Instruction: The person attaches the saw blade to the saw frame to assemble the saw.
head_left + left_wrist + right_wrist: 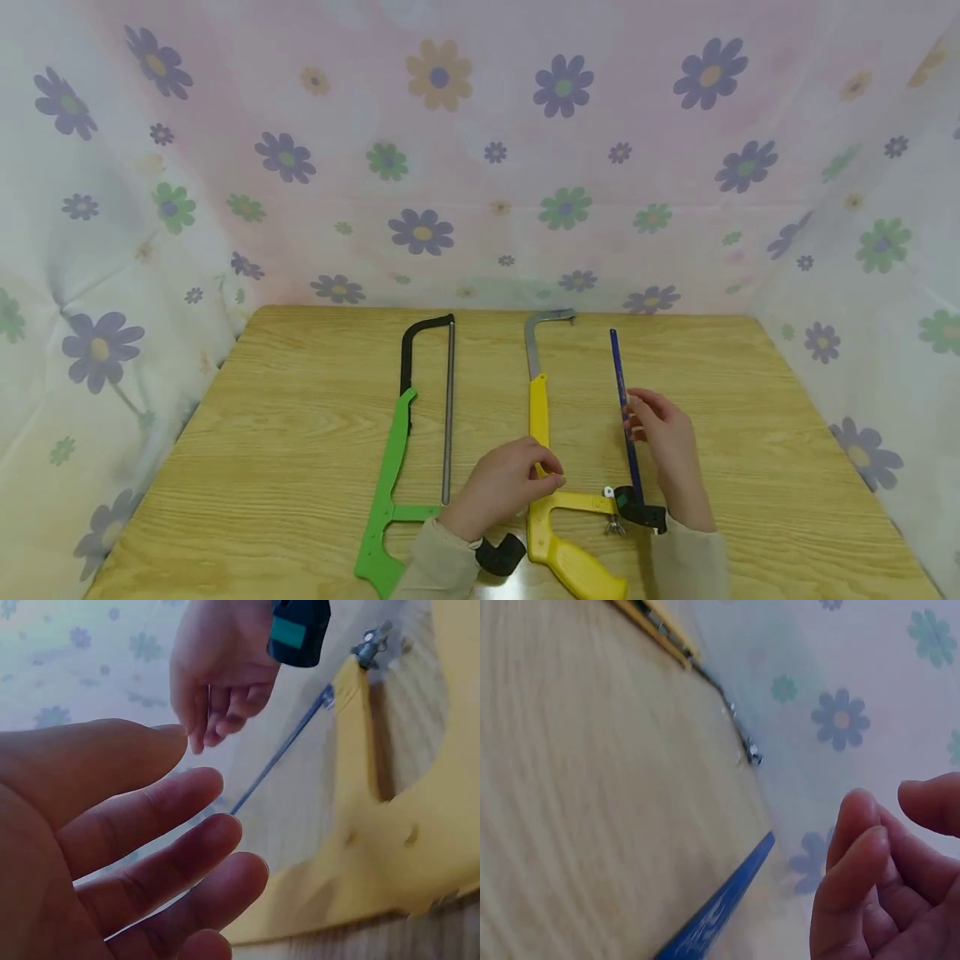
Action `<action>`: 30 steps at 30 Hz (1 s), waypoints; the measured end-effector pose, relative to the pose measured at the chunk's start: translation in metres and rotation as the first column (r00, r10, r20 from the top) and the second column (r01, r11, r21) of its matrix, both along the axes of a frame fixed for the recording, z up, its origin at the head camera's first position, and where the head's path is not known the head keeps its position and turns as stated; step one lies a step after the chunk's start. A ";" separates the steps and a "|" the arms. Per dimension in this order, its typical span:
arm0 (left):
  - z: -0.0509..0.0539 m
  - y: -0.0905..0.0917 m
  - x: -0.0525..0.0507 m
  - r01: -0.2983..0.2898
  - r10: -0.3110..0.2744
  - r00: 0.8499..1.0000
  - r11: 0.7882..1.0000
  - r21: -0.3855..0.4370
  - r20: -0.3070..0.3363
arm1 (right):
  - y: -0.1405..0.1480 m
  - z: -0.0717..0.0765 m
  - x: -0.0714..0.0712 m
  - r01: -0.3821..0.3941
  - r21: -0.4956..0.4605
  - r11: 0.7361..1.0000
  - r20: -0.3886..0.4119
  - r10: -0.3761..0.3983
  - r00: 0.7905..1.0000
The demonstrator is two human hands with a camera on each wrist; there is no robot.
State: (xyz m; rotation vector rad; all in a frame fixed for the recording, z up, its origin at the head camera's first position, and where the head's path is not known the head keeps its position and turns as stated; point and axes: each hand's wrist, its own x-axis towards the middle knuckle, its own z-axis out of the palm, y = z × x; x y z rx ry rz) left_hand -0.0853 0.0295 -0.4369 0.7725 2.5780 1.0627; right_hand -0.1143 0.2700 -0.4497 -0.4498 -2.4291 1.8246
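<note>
A yellow hacksaw frame (538, 408) with a grey metal front bow lies on the table, no blade fitted across it. Over its middle hovers my left hand (510, 479), fingers loosely bent and holding nothing; the hand hides part of the frame. To the right is a loose blue hacksaw blade (618, 367). My right hand (667, 442) is beside this blade; in the right wrist view the blade (718, 911) lies apart from the bent fingers (851, 877), and thumb and fingertips have a gap between them. A wing nut (615, 524) sits at the frame's handle-side arm.
A green hacksaw (393, 454) with a black bow and a grey blade (449, 417) lies to the left on the wooden table (300, 433). Flowered cloth (495, 183) hangs behind and at both sides. Each wrist wears a black camera strap (501, 556).
</note>
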 end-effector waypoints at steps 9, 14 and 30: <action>-0.015 0.026 0.011 0.109 -0.123 0.985 0.987 -0.114 -0.122 | 0.022 -0.010 0.011 -0.019 0.240 0.971 0.123 -0.011 0.992; -0.017 0.029 0.016 0.122 -0.144 0.978 0.981 -0.148 -0.150 | 0.025 -0.016 0.013 -0.119 0.394 0.911 0.217 0.034 0.976; -0.022 0.032 0.022 0.083 -0.125 0.965 0.980 -0.183 -0.232 | 0.024 -0.009 0.007 -0.165 0.652 0.741 0.145 0.092 0.985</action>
